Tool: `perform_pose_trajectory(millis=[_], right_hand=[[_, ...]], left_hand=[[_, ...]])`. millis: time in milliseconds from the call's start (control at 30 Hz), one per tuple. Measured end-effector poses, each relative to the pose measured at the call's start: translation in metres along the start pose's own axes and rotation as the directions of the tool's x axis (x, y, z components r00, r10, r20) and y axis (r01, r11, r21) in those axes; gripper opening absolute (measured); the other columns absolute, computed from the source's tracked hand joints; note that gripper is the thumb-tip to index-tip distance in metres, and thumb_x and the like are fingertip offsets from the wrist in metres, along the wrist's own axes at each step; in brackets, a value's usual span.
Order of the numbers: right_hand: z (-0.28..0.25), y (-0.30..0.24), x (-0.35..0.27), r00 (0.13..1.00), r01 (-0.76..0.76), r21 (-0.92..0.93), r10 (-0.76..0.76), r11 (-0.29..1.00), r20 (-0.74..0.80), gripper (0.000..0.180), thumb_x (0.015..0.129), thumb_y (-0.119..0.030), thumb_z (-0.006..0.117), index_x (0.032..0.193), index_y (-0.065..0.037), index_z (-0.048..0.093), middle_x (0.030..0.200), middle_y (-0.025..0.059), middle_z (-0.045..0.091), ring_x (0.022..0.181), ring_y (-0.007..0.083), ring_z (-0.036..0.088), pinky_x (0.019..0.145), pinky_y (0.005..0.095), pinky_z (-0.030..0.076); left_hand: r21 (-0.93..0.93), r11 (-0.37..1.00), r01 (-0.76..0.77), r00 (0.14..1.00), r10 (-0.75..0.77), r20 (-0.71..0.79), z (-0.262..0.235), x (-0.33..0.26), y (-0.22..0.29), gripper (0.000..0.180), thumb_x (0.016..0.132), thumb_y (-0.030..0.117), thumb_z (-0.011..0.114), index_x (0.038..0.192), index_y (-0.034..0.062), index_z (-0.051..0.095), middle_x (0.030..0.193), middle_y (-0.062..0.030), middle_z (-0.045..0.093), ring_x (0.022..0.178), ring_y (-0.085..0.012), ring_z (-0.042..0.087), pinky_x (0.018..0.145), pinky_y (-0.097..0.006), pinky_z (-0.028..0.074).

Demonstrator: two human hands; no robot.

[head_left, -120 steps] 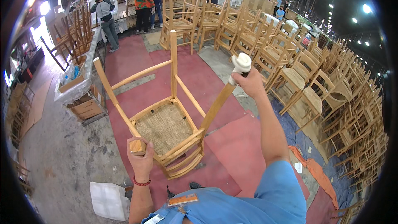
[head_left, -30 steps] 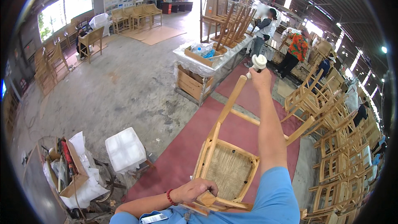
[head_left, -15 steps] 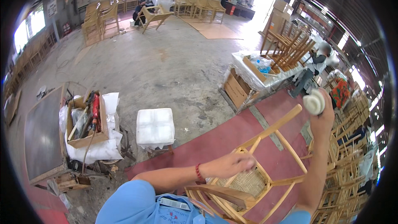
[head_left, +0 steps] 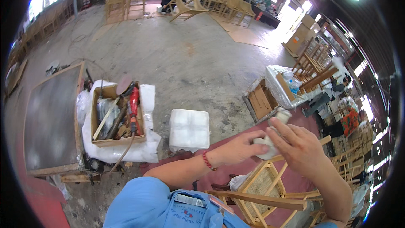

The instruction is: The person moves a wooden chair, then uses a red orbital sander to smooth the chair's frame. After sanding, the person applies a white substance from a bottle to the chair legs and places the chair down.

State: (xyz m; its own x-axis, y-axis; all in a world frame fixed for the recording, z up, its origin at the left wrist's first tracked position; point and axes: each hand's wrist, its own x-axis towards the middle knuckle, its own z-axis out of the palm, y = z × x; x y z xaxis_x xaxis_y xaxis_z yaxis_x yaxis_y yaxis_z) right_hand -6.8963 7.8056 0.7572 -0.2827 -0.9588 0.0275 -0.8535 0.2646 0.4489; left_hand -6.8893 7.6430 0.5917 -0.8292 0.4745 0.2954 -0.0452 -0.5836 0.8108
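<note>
Both my hands meet in front of me at a pale, off-white roll of strip-like material (head_left: 282,115); its exact kind is hard to make out. My right hand (head_left: 297,145) grips it from the right with the fingers bent over it. The fingers and thumb of my left hand (head_left: 240,148) pinch its lower left side. Below the hands, a light wooden chair frame with a woven seat (head_left: 263,181) stands tilted close to my body. One of its wooden rails (head_left: 257,199) crosses just before my shirt.
A white padded stool (head_left: 189,129) stands ahead. To its left, a wooden box (head_left: 120,141) holds a red power tool (head_left: 134,105) and scraps. A dark framed panel (head_left: 52,120) lies farther left. Wrapped goods (head_left: 278,86) and stacked chairs stand right; people work farther off.
My right hand has brought the roll down and leftward from the right side. My left hand has moved right and taken hold of it. The view has turned left.
</note>
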Motion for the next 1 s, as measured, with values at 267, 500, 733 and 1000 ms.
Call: perform_pose_trajectory(millis=[267,500,733,1000], right_hand=[[-0.009,-0.048,0.15,0.987,0.08,0.249,-0.112,0.965,0.115,0.037,0.074,-0.008,0.065,0.11,-0.007,0.061,0.123,0.0128,0.058,0.093,0.03,0.063,0.078,0.0387,0.051],[0.084,-0.025,0.189,0.99,-0.063,0.485,-0.006,0.872,0.139,0.042,0.075,-0.004,0.066,0.117,-0.003,0.059,0.125,0.0157,0.056,0.096,0.035,0.062,0.083,0.039,0.05],[0.234,-0.082,0.181,0.745,-0.606,0.528,0.193,0.595,0.639,0.047,0.079,-0.012,0.066,0.124,-0.003,0.057,0.103,0.0144,0.068,0.083,0.0218,0.063,0.077,0.0329,0.05],[0.398,-0.182,0.009,0.403,-0.908,0.385,-0.091,-0.167,0.911,0.04,0.08,-0.012,0.061,0.118,0.003,0.059,0.087,0.0113,0.064,0.079,0.0167,0.062,0.062,0.0313,0.051]], left_hand=[[0.447,0.82,0.357,0.631,0.142,-0.763,-0.124,-0.194,-0.022,0.039,0.087,0.031,0.064,0.111,-0.0003,0.058,0.092,-0.0117,0.067,0.083,-0.0167,0.063,0.074,-0.031,0.05],[0.269,0.716,0.645,0.001,0.351,-0.936,-0.118,-0.386,-0.005,0.042,0.082,0.031,0.067,0.112,0.0022,0.059,0.09,-0.0172,0.067,0.077,-0.0253,0.065,0.07,-0.035,0.05],[-0.15,0.614,0.775,-0.484,0.425,-0.765,-0.13,-0.532,-0.043,0.045,0.082,0.031,0.064,0.116,0.002,0.058,0.098,-0.0206,0.066,0.09,-0.0309,0.064,0.078,-0.039,0.049],[-0.406,0.594,0.694,-0.606,0.177,-0.776,-0.163,-0.567,-0.078,0.055,0.079,0.037,0.061,0.12,0.001,0.057,0.111,-0.0235,0.063,0.103,-0.0365,0.061,0.088,-0.043,0.047]])
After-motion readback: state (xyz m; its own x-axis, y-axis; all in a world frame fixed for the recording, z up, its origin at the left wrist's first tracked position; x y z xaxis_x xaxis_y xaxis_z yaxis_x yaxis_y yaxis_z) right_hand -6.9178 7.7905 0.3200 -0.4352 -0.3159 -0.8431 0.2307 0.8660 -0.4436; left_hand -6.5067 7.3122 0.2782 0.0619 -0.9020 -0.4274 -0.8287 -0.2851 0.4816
